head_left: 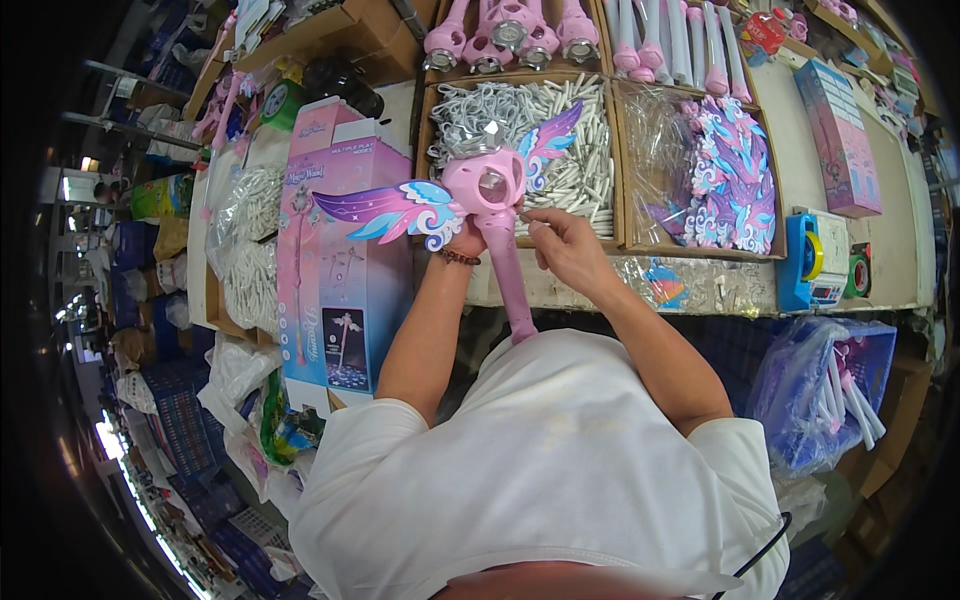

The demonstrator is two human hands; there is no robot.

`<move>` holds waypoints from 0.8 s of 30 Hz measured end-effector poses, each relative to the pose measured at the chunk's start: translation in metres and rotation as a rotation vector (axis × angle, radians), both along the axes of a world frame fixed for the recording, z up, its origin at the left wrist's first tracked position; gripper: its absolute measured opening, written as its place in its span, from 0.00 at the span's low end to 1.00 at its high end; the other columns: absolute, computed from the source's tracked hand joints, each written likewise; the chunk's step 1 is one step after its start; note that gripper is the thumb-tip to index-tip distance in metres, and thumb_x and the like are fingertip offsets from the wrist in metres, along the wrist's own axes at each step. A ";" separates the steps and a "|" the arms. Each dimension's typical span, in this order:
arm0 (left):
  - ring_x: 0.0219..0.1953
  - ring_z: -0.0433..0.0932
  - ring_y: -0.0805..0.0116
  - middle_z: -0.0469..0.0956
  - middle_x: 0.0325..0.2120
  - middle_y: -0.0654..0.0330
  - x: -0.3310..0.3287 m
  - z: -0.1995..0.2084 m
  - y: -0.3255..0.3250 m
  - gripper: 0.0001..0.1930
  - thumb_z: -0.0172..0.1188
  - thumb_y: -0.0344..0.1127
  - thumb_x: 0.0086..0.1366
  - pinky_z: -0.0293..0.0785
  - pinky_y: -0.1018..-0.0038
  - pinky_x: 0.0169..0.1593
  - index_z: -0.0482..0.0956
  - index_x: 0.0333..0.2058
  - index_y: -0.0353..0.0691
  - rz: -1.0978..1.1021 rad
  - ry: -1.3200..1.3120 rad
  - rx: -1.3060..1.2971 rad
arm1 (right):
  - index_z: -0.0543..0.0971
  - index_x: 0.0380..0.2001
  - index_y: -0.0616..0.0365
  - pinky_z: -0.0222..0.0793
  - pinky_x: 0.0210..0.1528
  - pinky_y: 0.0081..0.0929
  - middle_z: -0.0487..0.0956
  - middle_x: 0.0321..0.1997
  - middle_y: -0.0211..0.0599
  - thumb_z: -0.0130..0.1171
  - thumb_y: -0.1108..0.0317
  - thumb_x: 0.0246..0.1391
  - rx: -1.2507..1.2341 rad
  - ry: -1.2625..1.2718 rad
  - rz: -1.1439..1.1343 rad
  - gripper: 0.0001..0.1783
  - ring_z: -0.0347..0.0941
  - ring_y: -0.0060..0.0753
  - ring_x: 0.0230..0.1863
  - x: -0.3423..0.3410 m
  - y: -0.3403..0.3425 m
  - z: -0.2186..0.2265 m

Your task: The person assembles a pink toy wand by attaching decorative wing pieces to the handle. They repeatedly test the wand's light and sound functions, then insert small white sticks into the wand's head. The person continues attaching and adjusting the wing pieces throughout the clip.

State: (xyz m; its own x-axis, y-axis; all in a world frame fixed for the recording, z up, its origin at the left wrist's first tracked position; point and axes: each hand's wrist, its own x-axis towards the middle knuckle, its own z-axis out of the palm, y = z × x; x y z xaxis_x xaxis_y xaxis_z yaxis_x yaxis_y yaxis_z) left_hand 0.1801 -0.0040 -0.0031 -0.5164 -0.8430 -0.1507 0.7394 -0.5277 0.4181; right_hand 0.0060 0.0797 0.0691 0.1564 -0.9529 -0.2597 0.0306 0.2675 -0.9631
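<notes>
A pink toy wand (510, 270) stands upright in front of my chest, its handle end against my white shirt. Purple and blue wings (395, 212) spread from both sides of its round openwork head, and a clear dome tops it. My left hand (467, 241) is closed round the wand just under the head, mostly hidden behind it. Close to the wand's neck, my right hand (572, 254) has its fingertips pinched together; whatever they hold is too small to make out.
Behind the wand, a cardboard tray holds white cords (480, 108) and small white sticks (590, 150). Wing pieces (735, 180) fill the tray to its right. Wand parts (500, 35) lie farther back. A tall printed box (345, 240) stands left; a tape dispenser (812, 262) sits right.
</notes>
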 end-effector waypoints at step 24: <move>0.37 0.76 0.53 0.75 0.40 0.51 -0.005 -0.006 -0.019 0.32 0.53 0.59 0.57 0.76 0.60 0.41 0.69 0.49 0.37 0.029 -0.061 0.042 | 0.74 0.44 0.68 0.60 0.21 0.19 0.69 0.19 0.26 0.47 0.66 0.59 -0.013 -0.052 -0.027 0.16 0.64 0.15 0.19 -0.006 -0.018 -0.009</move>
